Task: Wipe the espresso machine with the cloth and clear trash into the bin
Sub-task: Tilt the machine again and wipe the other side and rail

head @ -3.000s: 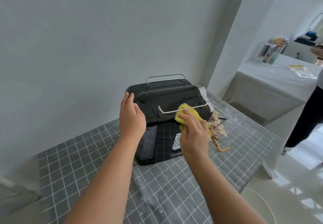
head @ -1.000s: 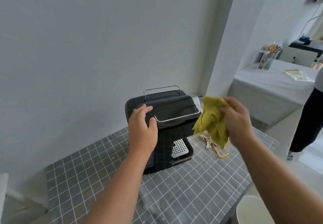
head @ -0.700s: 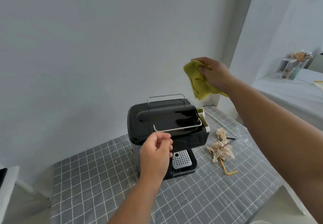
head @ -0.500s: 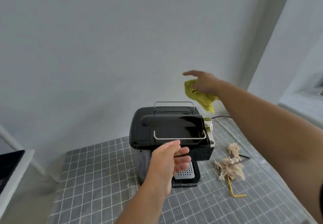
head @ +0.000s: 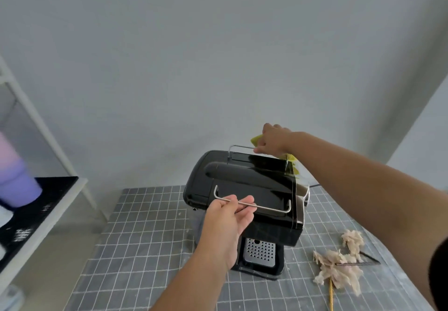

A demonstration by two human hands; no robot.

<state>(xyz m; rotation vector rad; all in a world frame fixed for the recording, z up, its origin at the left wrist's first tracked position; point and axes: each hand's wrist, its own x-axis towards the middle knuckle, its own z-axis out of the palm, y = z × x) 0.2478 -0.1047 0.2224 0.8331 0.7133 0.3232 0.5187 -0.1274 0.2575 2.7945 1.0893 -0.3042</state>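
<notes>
The wiping looks to be mid-course and the clearing not begun: the right hand (head: 272,141) is closed on a crumpled yellow-green cloth (head: 291,162) and presses it at the far right corner of the glossy black espresso machine (head: 244,189), up by the rear wire rail, so I judge the back of the top is the part being wiped. The left hand (head: 228,221) curls loosely under the thin metal front rail (head: 266,210), fingers pinching it, apparently steadying the machine. On the grey grid-patterned worktop (head: 145,250), the trash lies untouched, right of the machine and well apart from both hands: shredded beige paper scraps (head: 337,272) and a yellow straw (head: 331,296). No bin is in view.
</notes>
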